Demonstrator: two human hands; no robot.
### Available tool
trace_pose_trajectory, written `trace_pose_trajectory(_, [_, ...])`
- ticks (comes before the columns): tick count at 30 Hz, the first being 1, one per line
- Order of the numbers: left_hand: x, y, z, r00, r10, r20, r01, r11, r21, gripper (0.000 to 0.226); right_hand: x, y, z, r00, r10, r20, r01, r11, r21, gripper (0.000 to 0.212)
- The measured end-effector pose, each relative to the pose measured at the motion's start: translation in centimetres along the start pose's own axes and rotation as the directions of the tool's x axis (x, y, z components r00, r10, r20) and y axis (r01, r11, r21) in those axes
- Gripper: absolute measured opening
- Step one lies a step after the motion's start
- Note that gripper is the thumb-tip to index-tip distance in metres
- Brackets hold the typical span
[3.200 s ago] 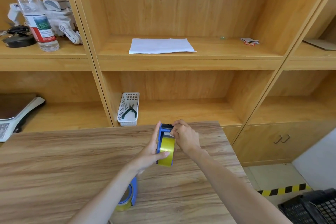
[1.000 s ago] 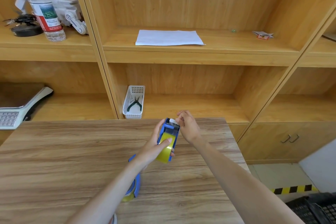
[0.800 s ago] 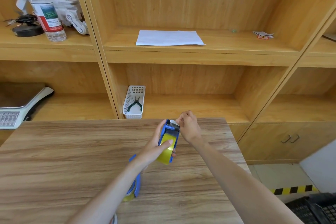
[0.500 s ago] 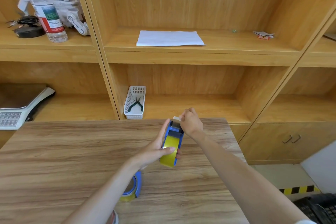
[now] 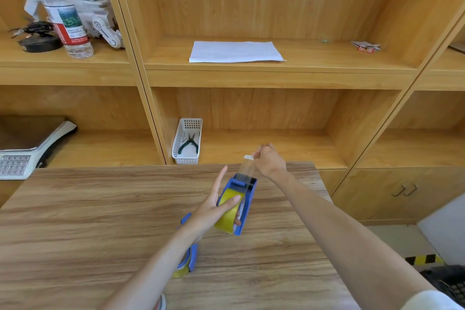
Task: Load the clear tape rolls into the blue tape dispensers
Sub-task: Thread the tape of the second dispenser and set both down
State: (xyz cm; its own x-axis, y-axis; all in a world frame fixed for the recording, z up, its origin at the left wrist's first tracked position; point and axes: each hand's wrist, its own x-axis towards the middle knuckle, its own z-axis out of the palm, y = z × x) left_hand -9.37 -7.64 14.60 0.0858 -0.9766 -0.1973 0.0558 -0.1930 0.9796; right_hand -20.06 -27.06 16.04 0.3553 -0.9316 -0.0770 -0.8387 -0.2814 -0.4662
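Left hand (image 5: 214,206) wraps the blue tape dispenser (image 5: 245,199) above the wooden table (image 5: 75,221), thumb pressed flat on the yellowish tape roll (image 5: 227,211) seated inside it, fingers curled round the far side, forefinger stretched up alongside. Right hand (image 5: 269,161) sits just beyond the dispenser's front end, fingers closed in a pinch on the white tab of the tape strip (image 5: 246,166), and that clear strip runs taut from the dispenser's mouth up to the pinch. A second blue dispenser (image 5: 192,254) stands on the table under the left forearm, a tape roll in it too, partly hidden by the arm. Behind the table, the wooden shelving (image 5: 251,78) holds a white sheet of paper (image 5: 235,51), a white basket (image 5: 187,141) with pliers (image 5: 188,143) in it, and a water bottle (image 5: 63,12) upper left.
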Motion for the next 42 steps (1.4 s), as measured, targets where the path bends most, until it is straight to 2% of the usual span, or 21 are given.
trace_pose_trajectory(2, [0.1, -0.3, 0.0, 1.0, 0.016, 0.002, -0.016, 0.999, 0.047, 0.081, -0.1, 0.1, 0.1, 1.0, 0.025, -0.003, -0.025, 0.999, -0.022, 0.029])
trace_pose_trajectory(9, [-0.4, 0.9, -0.3, 0.977, 0.039, 0.209, -0.06, 0.993, 0.098, 0.087, 0.0, 0.7, 0.7, 0.992, 0.119, 0.041, -0.115, 0.989, -0.09, 0.027])
trace_pose_trajectory(15, [-0.7, 0.8, -0.4, 0.955, 0.061, 0.29, -0.097, 0.989, 0.112, 0.085, 0.3, 1.1, 1.4, 0.986, 0.146, 0.085, -0.133, 0.981, -0.144, 0.036])
trace_pose_trajectory(19, [-0.8, 1.1, -0.5, 0.952, 0.068, 0.299, -0.113, 0.984, 0.137, 0.085, 0.5, 1.4, 1.4, 0.977, 0.159, 0.143, -0.152, 0.987, -0.059, 0.036])
trace_pose_trajectory(21, [-1.0, 1.0, -0.7, 0.949, 0.067, 0.307, -0.103, 0.99, 0.1, 0.087, 0.8, 1.8, 1.5, 0.955, 0.17, 0.242, -0.197, 0.976, 0.092, 0.025])
trace_pose_trajectory(23, [-1.4, 1.1, -0.9, 0.948, 0.055, 0.314, -0.093, 0.99, 0.106, 0.089, 0.7, 2.5, 1.4, 0.893, 0.221, 0.392, -0.339, 0.903, 0.263, 0.007])
trace_pose_trajectory(27, [-1.9, 1.3, -0.8, 0.941, 0.052, 0.333, -0.098, 0.988, 0.122, 0.091, -0.5, 4.0, 0.9, 0.683, 0.286, 0.672, -0.617, 0.719, 0.321, 0.011])
trace_pose_trajectory(30, [-1.8, 1.4, -0.7, 0.938, 0.064, 0.342, -0.107, 0.988, 0.108, 0.091, -0.9, 5.3, 1.5, 0.582, 0.254, 0.772, -0.756, 0.517, 0.4, 0.012])
trace_pose_trajectory(33, [-1.5, 1.6, -0.6, 0.937, 0.062, 0.343, -0.101, 0.99, 0.094, 0.09, -1.5, 5.9, 2.5, 0.544, 0.172, 0.821, -0.804, 0.387, 0.452, 0.016])
trace_pose_trajectory(38, [-0.8, 1.6, -0.8, 0.96, 0.036, 0.277, -0.041, 0.999, 0.012, 0.085, -1.8, 6.0, 3.6, 0.529, 0.019, 0.849, -0.823, 0.255, 0.507, 0.012])
trace_pose_trajectory(42, [-0.3, 1.4, -0.8, 0.992, 0.039, 0.119, -0.035, 0.999, -0.042, 0.075, -1.6, 5.6, 3.9, 0.595, -0.012, 0.804, -0.789, 0.184, 0.587, 0.007])
